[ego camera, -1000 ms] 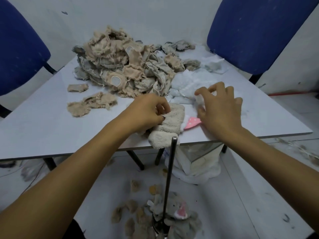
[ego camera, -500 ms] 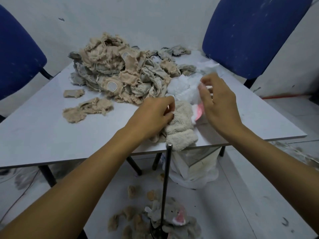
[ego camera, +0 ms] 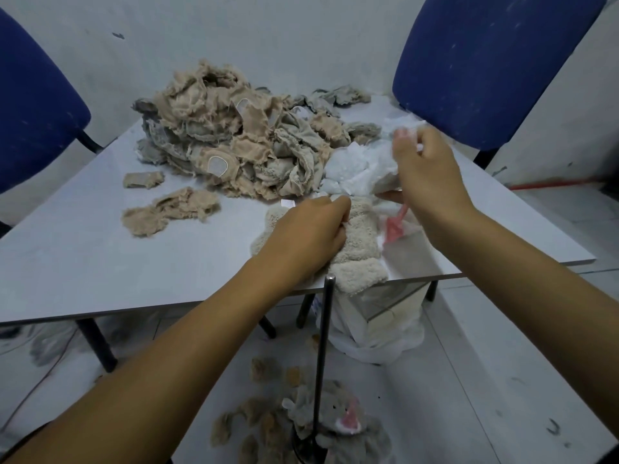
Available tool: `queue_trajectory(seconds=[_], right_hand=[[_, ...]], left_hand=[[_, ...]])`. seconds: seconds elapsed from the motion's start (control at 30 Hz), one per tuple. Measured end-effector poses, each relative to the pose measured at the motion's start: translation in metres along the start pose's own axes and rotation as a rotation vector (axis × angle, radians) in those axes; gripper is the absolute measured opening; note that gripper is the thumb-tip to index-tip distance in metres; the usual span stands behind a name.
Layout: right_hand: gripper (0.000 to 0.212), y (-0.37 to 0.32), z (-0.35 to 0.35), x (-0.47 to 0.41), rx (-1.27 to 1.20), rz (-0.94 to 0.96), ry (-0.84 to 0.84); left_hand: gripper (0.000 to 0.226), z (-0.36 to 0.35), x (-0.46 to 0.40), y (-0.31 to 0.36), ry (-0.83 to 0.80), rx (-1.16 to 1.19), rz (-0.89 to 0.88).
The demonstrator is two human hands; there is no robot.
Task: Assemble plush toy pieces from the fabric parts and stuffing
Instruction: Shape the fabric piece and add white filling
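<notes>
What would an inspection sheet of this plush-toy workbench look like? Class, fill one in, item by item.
Surface: pale grey table, scuffed.
Job's things: cream plush piece at the near edge, overhanging it; white stuffing behind it; large fabric pile of beige and grey cut parts.
Clutter: loose beige scraps on the table; plush bits on the floor.
Grippers: left hand grips the plush piece; right hand pinches stuffing.
Cables: nothing seen for certain.
Surroundings: two blue chairs; upright metal rod; white bag under the table.
</notes>
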State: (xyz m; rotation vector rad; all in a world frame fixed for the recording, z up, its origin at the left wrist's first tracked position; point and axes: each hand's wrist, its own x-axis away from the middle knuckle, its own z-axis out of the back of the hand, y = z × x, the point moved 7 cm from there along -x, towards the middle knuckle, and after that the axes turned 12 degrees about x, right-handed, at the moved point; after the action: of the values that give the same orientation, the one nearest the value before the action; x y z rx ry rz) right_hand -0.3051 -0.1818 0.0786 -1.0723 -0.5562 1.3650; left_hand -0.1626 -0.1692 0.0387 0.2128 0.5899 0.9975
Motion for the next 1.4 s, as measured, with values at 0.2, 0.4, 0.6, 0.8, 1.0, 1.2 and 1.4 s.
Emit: queue_trajectory(seconds=[0.2,0.4,0.6,0.8,1.0,1.2,1.4], right_hand=[[0.031,-0.021,-0.017,0.022,0.027,0.22,0.017],[0.052,0.005,-0.037,0.036,-0.069,0.196,-0.056],[0.027,0.016,-0.042,0.045,0.126,0.364,-0.088],[0.026,0.008,-0.049,0.063,0.378,0.612,-0.058],[0.028,0.012,-0.058,0.064,0.488,0.602,-0.074],[0.042,0.016,-0.068,0.065,0.666,0.586,-0.163],[0.03,0.009,-0.058,0.069,0.452,0.719,-0.27]], left_hand=[[0.009,0.003,0.0,-0.012,0.051,0.16,0.112],[0.031,0.0,0.008,-0.043,0.047,0.778,0.395],[0.036,-0.004,0.011,-0.052,0.088,0.976,0.46],[0.029,-0.002,0.012,-0.06,0.164,1.215,0.491],[0.023,0.001,0.013,-0.062,0.221,1.181,0.476],[0.024,0.005,0.015,-0.064,0.26,1.258,0.464],[0.021,0.006,0.017,-0.061,0.307,1.27,0.433]])
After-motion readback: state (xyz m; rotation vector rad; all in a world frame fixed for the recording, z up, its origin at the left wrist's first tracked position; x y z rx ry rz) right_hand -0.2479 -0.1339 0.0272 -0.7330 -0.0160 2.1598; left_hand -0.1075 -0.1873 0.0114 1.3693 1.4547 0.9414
